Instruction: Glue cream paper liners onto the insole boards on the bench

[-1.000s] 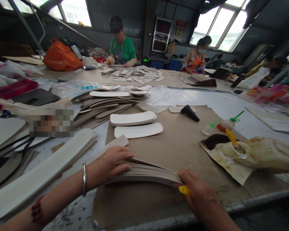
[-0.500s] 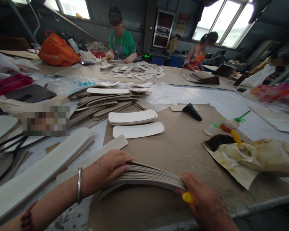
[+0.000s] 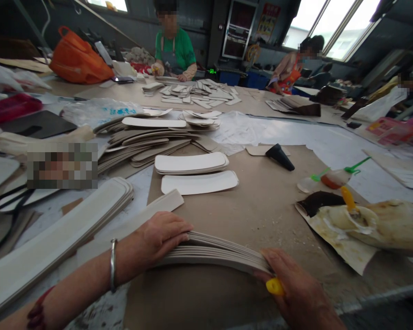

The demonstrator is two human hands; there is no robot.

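My left hand (image 3: 160, 236) grips the left end of a bowed stack of thin grey card strips (image 3: 216, 252) on brown paper (image 3: 261, 206). My right hand (image 3: 292, 288) clasps the stack's right end, and a small yellow object (image 3: 274, 286) shows under its fingers. The stack arches upward between the two hands. A silver bangle circles my left wrist.
Two piles of white curved pieces (image 3: 192, 162) lie ahead, more card piles (image 3: 141, 142) to the left. A long white strip bundle (image 3: 62, 238) is near left. Glue-smeared paper with a yellow-handled brush (image 3: 351, 206), glue bottles (image 3: 337, 176) and a black cone (image 3: 279, 156) sit right. Other people (image 3: 174, 48) work at the far side.
Both hands keep their hold on the bowed stack. The right hand has slid slightly right and nearer; the view has tipped down a little.
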